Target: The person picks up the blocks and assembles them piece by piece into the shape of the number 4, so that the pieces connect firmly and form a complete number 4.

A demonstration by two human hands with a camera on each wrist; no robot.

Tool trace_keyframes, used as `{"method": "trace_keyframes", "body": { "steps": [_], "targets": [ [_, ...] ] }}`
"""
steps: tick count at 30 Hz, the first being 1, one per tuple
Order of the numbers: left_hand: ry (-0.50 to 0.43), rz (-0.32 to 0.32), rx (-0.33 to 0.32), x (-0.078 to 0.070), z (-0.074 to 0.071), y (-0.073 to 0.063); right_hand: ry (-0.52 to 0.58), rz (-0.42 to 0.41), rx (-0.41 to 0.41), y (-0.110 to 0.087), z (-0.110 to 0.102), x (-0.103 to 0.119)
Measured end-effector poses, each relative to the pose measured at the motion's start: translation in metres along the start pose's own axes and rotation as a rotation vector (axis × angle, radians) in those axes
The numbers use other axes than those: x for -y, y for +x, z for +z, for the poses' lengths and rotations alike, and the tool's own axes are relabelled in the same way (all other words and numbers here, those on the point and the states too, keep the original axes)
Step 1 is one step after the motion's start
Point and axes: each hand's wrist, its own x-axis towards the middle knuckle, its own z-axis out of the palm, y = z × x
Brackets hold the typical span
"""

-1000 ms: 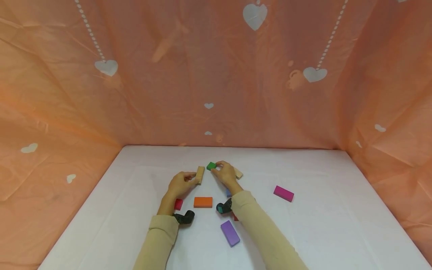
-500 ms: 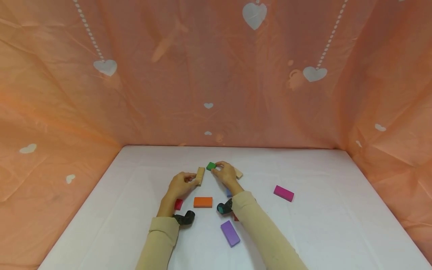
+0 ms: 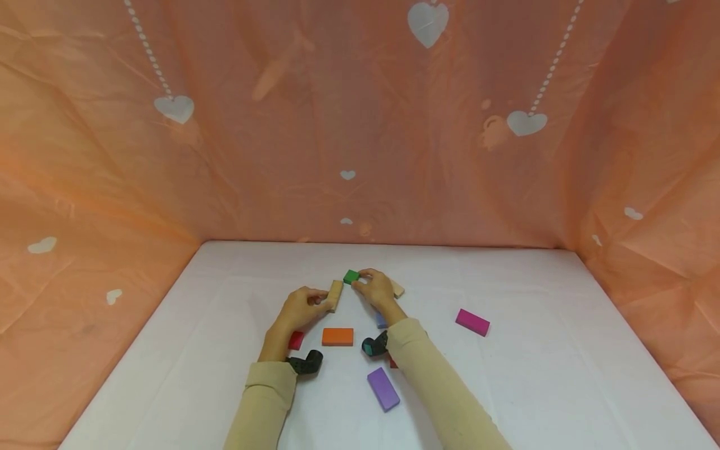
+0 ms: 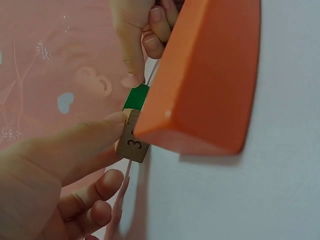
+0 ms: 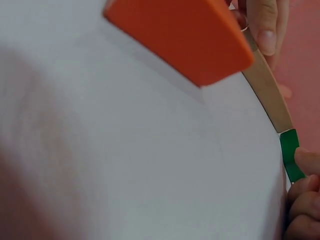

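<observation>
**Pale wooden oblong block (image 3: 334, 296) and small green block (image 3: 350, 277), one in each bare hand**

The wooden block lies on the white-covered table (image 3: 534, 387), its far end just beside the green block; whether they touch, I cannot tell. The person's left hand (image 3: 302, 306) reaches forward, palm inward, thumb and finger pinching the wooden block from its left side, the other fingers loosely bent. The right hand (image 3: 375, 289) angles in from the right, thumb and finger clamped on the green block, the remaining fingers curled.

Nine blocks are visible. Two are bare wood, the second (image 3: 397, 288) partly behind the right hand. There is one each of green, orange (image 3: 337, 337), purple (image 3: 384, 389), magenta (image 3: 472, 322), crimson (image 3: 295, 340), blue (image 3: 381, 321) and red (image 3: 392, 362); the last three are partly covered by the arms.

A dark "3" is readable on the held wooden block's end; a mark beside it is mostly hidden. Peach fabric (image 3: 360, 144) printed with pale hearts surrounds the table.
</observation>
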Motion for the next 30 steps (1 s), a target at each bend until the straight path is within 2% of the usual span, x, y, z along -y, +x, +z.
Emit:
{"method": "trace_keyframes", "body": {
  "steps": [10, 18, 30],
  "targets": [
    [-0.011, -0.001, 0.054, -0.0046, -0.0006, 0.0008, -0.034, -0.022, 0.025, 0.003, -0.0028, -0.0019],
    [0.003, 0.008, 0.07, -0.0051, 0.0006, 0.0013, -0.035, -0.045, 0.057, 0.002, -0.0056, -0.0035],
    [-0.008, 0.029, 0.089, -0.0044, 0.0038, 0.0001, -0.024, -0.034, 0.077, 0.0006, -0.005, -0.0062]
  ]
}}
